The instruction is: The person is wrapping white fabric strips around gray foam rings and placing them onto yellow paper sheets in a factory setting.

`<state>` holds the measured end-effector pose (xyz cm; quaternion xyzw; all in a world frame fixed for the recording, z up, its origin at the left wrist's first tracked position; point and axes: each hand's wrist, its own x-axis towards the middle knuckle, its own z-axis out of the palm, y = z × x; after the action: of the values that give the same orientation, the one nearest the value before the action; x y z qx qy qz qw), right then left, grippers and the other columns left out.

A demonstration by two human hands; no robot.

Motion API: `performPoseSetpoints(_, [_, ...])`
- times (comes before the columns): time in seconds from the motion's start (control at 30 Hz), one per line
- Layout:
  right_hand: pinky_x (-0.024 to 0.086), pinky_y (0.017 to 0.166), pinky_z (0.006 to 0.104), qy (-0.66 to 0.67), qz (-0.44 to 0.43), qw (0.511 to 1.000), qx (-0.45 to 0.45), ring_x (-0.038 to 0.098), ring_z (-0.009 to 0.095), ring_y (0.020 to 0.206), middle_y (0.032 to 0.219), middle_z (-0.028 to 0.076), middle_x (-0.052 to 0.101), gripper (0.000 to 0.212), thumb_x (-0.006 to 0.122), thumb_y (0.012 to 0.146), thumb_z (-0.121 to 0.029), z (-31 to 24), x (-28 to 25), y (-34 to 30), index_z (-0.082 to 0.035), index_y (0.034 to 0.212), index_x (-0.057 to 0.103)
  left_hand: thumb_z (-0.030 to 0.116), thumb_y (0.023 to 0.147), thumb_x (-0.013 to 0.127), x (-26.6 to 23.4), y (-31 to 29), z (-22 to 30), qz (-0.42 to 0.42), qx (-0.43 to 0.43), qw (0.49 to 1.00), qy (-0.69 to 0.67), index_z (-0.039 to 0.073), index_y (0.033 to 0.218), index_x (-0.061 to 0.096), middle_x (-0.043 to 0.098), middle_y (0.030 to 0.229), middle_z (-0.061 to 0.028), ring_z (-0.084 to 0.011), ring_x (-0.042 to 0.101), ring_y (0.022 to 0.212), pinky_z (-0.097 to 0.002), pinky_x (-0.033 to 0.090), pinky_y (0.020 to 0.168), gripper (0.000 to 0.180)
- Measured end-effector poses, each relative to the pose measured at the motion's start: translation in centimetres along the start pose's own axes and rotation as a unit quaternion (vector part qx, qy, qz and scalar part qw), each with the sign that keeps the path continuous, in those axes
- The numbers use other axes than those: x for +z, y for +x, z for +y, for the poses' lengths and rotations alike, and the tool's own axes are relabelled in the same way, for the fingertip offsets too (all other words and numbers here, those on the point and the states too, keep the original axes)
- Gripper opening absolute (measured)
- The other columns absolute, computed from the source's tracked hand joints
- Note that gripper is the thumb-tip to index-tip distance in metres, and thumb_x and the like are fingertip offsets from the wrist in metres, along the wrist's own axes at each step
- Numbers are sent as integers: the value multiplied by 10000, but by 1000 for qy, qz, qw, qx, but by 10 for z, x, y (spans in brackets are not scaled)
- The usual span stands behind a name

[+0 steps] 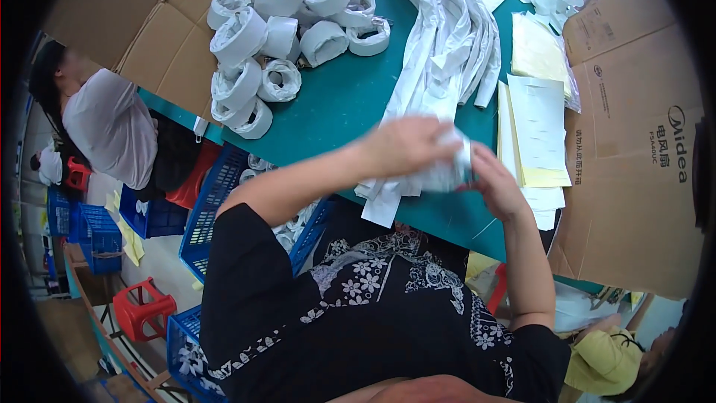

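Above the near edge of the green table, my two hands work on one white paper-wrapped ring (450,168), smeared by motion. My left hand (409,145) is blurred and curls over its left and top side. The fingers of my right hand (498,181) pinch its right side. Just beyond lies a long heap of white paper strips (451,45), some ends reaching under my left hand to the near edge. Several finished-looking white wrapped rings (239,37) are piled at the far left of the table.
Yellow and white paper sheets (538,123) and a plastic-bagged yellow stack (538,46) lie on the right beside a tall cardboard box (634,134). A blue crate (200,220) with white pieces stands at my left. Cardboard (138,22) walls the far left; a person (112,116) sits beyond.
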<state>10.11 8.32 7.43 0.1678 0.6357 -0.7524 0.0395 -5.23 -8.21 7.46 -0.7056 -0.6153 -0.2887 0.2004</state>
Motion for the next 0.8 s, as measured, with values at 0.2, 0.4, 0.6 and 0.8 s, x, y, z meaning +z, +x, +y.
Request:
performPoseSetpoints(0.2, [487, 710, 285, 121, 218, 961, -116, 552, 167, 983, 1081, 72, 564, 296, 451, 932, -249, 5, -56, -19, -45, 1138, 512, 200, 825, 535, -167, 10, -192, 164, -261, 929, 203, 32, 960, 590, 627, 872, -122, -255, 598, 763, -362, 472, 666, 223])
performPoseSetpoints(0.4, [460, 643, 233, -134, 494, 846, -146, 574, 102, 785, 861, 27, 616, 227, 550, 888, -234, 25, -123, -55, -31, 963, 617, 342, 771, 589, -253, -143, -399, -23, -582, 796, 163, -6, 982, 638, 649, 862, -145, -206, 600, 736, -355, 452, 627, 410])
performPoseSetpoints(0.6, [477, 682, 293, -433, 491, 751, -88, 597, 210, 769, 878, 123, 636, 226, 607, 816, -198, 27, -164, -65, -28, 962, 641, 438, 848, 521, -236, -66, -309, 30, -488, 814, 313, -5, 1078, 600, 633, 992, -185, -274, 617, 887, -375, 465, 748, 505])
performPoseSetpoints(0.8, [404, 901, 395, -637, 228, 737, -6, 528, 300, 1044, 1148, 149, 551, 368, 621, 794, -262, 47, -153, -22, -83, 1112, 575, 222, 832, 588, -35, 33, -100, 11, -313, 949, -27, 87, 970, 655, 658, 864, -101, -205, 622, 764, -302, 467, 666, 204])
